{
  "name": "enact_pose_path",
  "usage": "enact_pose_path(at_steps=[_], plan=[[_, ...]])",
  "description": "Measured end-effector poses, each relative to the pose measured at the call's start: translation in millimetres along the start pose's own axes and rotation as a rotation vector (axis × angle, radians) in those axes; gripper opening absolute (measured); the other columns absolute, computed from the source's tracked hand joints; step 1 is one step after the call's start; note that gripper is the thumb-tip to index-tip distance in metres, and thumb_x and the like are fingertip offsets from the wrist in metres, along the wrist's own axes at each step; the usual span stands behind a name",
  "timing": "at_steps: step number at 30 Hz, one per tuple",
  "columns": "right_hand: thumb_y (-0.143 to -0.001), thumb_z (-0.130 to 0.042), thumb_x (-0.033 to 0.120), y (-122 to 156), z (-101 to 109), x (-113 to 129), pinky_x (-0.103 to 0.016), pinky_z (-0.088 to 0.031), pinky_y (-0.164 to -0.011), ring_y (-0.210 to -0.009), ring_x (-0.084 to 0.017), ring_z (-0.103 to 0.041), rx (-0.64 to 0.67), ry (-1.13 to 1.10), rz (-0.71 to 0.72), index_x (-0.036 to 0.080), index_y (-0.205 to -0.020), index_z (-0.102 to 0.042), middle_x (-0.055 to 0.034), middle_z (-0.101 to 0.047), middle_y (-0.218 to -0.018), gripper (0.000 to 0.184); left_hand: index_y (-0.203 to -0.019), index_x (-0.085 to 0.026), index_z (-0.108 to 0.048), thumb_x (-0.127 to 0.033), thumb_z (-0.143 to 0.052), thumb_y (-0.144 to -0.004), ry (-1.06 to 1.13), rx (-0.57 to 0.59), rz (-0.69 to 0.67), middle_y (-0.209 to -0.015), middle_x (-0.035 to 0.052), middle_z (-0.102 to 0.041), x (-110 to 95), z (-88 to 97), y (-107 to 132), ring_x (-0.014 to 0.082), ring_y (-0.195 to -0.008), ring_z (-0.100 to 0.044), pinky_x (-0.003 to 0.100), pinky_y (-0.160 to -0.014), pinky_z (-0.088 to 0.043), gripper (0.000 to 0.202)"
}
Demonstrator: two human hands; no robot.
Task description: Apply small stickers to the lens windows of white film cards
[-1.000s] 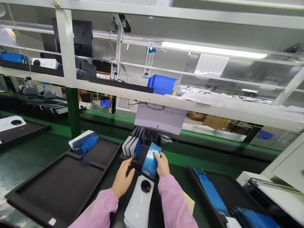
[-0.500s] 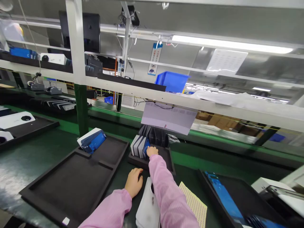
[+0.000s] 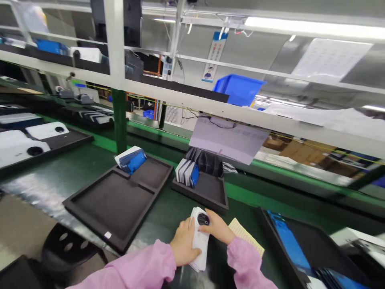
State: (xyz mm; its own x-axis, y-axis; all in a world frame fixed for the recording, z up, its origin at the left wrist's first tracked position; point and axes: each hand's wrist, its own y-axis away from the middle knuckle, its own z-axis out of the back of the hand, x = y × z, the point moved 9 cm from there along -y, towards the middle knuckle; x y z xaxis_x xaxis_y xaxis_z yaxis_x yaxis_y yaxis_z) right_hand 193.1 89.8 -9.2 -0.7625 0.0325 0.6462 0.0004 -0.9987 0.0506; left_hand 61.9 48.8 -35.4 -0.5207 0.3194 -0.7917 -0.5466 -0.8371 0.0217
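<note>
Both my hands are on a stack of white phone back covers (image 3: 199,241) lying on the green bench in front of me. My left hand (image 3: 183,245) grips the stack's left edge, fingers curled round it. My right hand (image 3: 217,228) lies on top beside the black round camera ring, fingers closed over the stack's upper right. Beyond the stack stands a small black tray (image 3: 207,192) with a row of upright white and blue covers (image 3: 187,174) at its far left.
A large black foam tray (image 3: 117,200) lies to the left with a leaning stack of blue covers (image 3: 131,159) at its far corner. Another black tray (image 3: 288,245) with blue parts sits right. A perforated yellowish sheet (image 3: 245,237) lies beside the stack. A black stool (image 3: 64,249) stands lower left.
My right hand left the row of covers in the small tray and came back to the white stack. My left hand moved onto the stack too. My view swung left and down.
</note>
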Motion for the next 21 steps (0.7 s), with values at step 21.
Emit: enact_pose_path(at_steps=[21], plan=[[-0.06,-0.073,0.029,18.4,14.9,43.5,-0.028,-0.045,-0.068,-0.072,-0.016,-0.056,0.067,-0.475,0.231,0.021,-0.089,-0.047,0.0035,-0.058,-0.075,0.04,-0.126,-0.027,-0.041,-0.017,-0.045,-0.078,-0.201,-0.152,-0.074,-0.12,0.0045,-0.056,-34.3,64.9,43.6,0.0242,-0.108,-0.052,0.035,-0.093,-0.037,0.05]])
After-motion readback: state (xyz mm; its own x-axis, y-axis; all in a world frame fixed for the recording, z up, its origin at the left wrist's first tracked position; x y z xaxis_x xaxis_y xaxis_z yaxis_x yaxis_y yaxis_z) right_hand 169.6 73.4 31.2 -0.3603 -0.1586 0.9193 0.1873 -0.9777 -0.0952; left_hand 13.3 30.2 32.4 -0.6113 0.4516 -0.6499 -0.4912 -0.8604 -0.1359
